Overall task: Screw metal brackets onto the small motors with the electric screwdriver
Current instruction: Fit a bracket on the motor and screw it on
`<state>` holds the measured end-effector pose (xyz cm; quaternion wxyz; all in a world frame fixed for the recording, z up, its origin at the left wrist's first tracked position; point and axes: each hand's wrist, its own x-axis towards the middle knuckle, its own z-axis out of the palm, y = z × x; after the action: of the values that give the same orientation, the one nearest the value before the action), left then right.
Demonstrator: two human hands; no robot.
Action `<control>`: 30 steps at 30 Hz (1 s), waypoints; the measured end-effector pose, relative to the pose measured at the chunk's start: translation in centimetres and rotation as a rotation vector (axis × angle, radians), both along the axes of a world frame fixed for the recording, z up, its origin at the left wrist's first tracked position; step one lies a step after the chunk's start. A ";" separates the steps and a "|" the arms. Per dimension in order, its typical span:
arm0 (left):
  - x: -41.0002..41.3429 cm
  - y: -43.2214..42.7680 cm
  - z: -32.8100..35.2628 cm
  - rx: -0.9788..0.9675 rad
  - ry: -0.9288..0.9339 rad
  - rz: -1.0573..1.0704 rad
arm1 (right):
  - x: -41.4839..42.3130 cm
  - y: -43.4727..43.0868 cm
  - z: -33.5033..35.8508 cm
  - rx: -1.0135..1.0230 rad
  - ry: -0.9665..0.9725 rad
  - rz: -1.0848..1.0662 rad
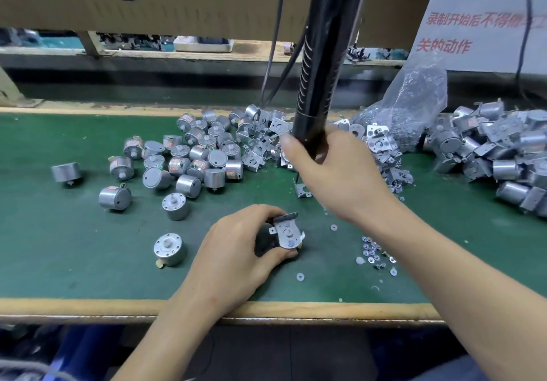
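My left hand grips a small motor with a metal bracket laid on its face, tilted toward me, low on the green mat. My right hand holds the lower end of the black electric screwdriver, which hangs upright above and behind the bracket; its bit is hidden behind my hand. Bare silver motors lie in a heap at centre left. Loose brackets are piled behind my right hand.
Motors with brackets attached are heaped at the right. A clear plastic bag of parts stands behind the brackets. Small screws and white washers are scattered right of my left hand. The wooden table edge runs along the front.
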<state>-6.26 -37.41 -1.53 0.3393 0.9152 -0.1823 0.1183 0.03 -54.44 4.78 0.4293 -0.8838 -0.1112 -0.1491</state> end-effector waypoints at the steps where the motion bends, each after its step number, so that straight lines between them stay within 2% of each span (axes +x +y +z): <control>1: 0.0 0.0 0.1 -0.010 -0.014 -0.004 | -0.2 -0.4 -0.2 -0.089 0.038 -0.019; 3: -0.1 0.0 0.2 -0.028 -0.047 -0.002 | -0.9 -1.3 -0.5 -0.205 0.134 -0.036; 6: -0.4 -0.1 0.5 -0.056 -0.110 0.002 | -2.4 -2.0 -0.9 -0.212 0.312 0.092; 9: -0.8 -0.5 0.9 -0.100 -0.183 0.015 | -3.9 -2.5 -1.6 -0.043 0.509 0.333; 12: -1.1 -1.2 1.0 -0.126 -0.240 0.009 | -5.1 -3.5 -1.9 0.134 0.600 0.401; 14: -1.4 -1.7 1.0 -0.163 -0.264 0.015 | -5.2 -4.5 -0.9 0.307 0.574 0.385; 17: -1.5 -2.0 1.1 -0.247 -0.238 0.042 | -3.6 -8.1 1.5 0.706 0.490 0.239; 24: -1.8 -2.6 0.9 -0.192 -0.173 0.059 | 1.0 -19.7 4.5 1.568 0.155 -0.307; 27: -1.9 -2.8 0.6 -0.143 -0.147 0.059 | 1.2 -22.9 5.1 1.806 0.006 -0.329; 28: -1.9 -2.8 0.6 -0.110 -0.151 0.070 | 1.2 -23.3 5.2 1.840 -0.010 -0.315; 30: -1.8 -2.3 0.5 0.007 -0.184 0.138 | 1.3 -22.8 5.2 1.773 0.000 -0.294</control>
<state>-8.03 -39.76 -1.02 0.3092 0.9119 -0.1498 0.2244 1.30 -77.28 9.99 0.9305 -0.2331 0.1592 -0.2335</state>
